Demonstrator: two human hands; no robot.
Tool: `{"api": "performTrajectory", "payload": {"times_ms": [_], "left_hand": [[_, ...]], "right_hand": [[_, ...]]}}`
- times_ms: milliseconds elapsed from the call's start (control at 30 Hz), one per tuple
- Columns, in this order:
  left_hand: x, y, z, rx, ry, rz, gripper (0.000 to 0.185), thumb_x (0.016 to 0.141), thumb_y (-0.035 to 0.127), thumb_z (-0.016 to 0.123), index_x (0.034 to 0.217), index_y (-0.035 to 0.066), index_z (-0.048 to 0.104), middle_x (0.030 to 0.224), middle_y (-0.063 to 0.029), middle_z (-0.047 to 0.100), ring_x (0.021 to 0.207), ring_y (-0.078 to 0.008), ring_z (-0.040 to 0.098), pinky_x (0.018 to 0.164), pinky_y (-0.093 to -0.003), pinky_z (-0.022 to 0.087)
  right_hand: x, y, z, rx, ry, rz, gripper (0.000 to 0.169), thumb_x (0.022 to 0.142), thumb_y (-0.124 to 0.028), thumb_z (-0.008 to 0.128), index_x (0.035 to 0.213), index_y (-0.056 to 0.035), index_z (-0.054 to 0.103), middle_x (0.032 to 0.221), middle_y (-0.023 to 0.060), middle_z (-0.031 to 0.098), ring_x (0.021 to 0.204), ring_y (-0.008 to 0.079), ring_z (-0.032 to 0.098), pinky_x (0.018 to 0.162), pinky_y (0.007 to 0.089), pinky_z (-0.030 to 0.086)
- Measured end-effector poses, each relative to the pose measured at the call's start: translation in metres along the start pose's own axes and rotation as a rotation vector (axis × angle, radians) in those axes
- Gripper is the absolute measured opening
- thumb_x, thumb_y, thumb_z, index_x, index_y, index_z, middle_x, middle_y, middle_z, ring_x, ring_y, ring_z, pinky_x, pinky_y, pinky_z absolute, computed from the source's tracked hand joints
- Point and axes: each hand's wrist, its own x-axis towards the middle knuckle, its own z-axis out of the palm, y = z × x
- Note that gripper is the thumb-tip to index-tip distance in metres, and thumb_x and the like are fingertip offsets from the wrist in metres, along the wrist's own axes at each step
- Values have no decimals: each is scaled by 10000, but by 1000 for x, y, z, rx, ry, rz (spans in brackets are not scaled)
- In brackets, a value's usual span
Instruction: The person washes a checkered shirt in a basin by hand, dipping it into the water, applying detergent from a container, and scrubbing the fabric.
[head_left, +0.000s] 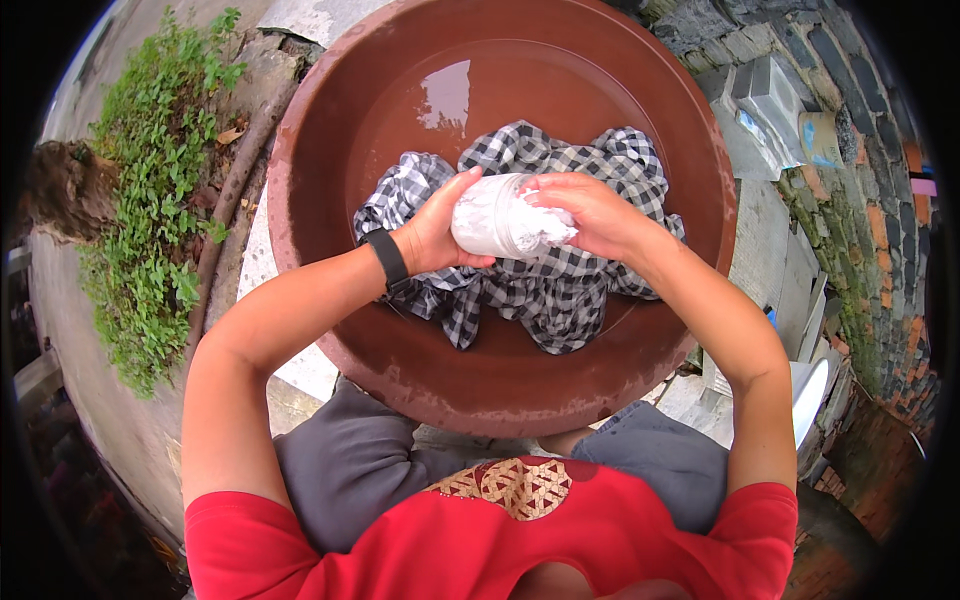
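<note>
My left hand (435, 229) grips a clear jar (484, 216) smeared with white powder or paste, tilted on its side with its mouth towards the right. At that mouth, my right hand (592, 214) has its fingers on a white clump (546, 227); whether it is scooped powder or something coated in it, I cannot tell. Both hands are above a crumpled black-and-white checked cloth (562, 319), which looks wet and lies in a large reddish-brown basin (480, 390). Water in the basin reflects light.
Green plants (150, 225) grow beside a pipe (244, 161) on the left. A brick wall (877, 225) stands at the right, with a grey metallic-looking box (769, 97) near it. The rim of a white container (814, 401) shows at lower right.
</note>
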Motion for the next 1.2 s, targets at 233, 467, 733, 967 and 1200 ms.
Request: {"api": "performTrajectory", "payload": {"times_ms": [233, 467, 733, 967, 1200], "left_hand": [[-18, 5, -6, 25, 114, 16, 514, 871, 619, 444, 1212, 241, 511, 1149, -4, 586, 1041, -219, 564, 707, -426, 495], [-16, 4, -17, 37, 46, 14, 547, 878, 629, 413, 1235, 225, 504, 1162, -8, 587, 1018, -226, 594, 687, -421, 522], [-27, 9, -20, -49, 78, 7, 592, 908, 625, 323, 1273, 200, 513, 1122, -53, 635, 876, -256, 662, 559, -395, 566], [-17, 11, -22, -105, -33, -5, 607, 910, 626, 308, 1290, 190, 494, 1117, -77, 633, 878, -283, 661, 567, -419, 572], [-15, 10, -22, -105, -21, -29, 606, 910, 619, 315, 1294, 185, 491, 1110, -86, 637, 873, -297, 665, 556, -418, 575]], "right_hand": [[12, 4, -90, -529, 279, -103, 176, 873, -135, 578, 996, -15, 616, 927, 83, 638, 798, 162, 619, 702, 285, 497], [30, 64, -90, -2143, 12, 53, 618, 934, -431, 454, 1417, -80, 296, 1479, 215, 234, 1385, 328, 220, 1123, 480, 202], [25, 9, -92, -1411, 255, 3, 406, 863, -219, 535, 1246, -85, 557, 1059, 181, 600, 919, 230, 578, 826, 368, 456], [90, -13, -147, -953, 490, -353, 301, 851, -43, 475, 1098, -27, 646, 856, 51, 660, 714, 105, 586, 653, 249, 480], [112, -16, -204, -308, 542, -221, 293, 882, -14, 438, 1127, -41, 596, 983, 64, 620, 823, 133, 613, 733, 283, 553]]}}
